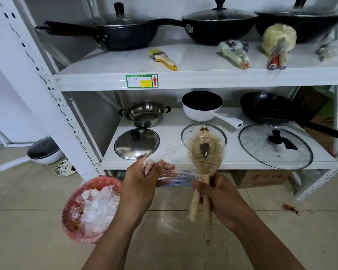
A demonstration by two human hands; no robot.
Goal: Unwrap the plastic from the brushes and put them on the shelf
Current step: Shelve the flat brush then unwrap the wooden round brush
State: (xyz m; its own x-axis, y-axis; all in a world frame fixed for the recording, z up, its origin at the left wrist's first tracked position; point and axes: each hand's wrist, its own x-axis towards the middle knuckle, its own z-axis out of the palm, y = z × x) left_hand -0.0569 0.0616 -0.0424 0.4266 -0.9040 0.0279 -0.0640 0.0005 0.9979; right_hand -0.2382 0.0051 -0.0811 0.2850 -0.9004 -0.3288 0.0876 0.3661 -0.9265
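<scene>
My right hand (219, 193) grips the wooden handles of a round bristle brush bundle (205, 152), head upward, in front of the lower shelf. My left hand (142, 178) pinches a sheet of clear plastic wrap (172, 154) that stretches from the brush head to my fingers. On the upper shelf (113, 73) lie a bare yellow paintbrush (162, 59), a plastic-wrapped green brush bundle (234, 52) and a wrapped cream-coloured brush bundle (277, 43).
A red basin (72, 207) holding crumpled plastic sits on the floor at lower left. Black woks stand along the back of the upper shelf. The lower shelf (164, 162) carries pots, a pan and lids. A cardboard box (260, 178) sits underneath.
</scene>
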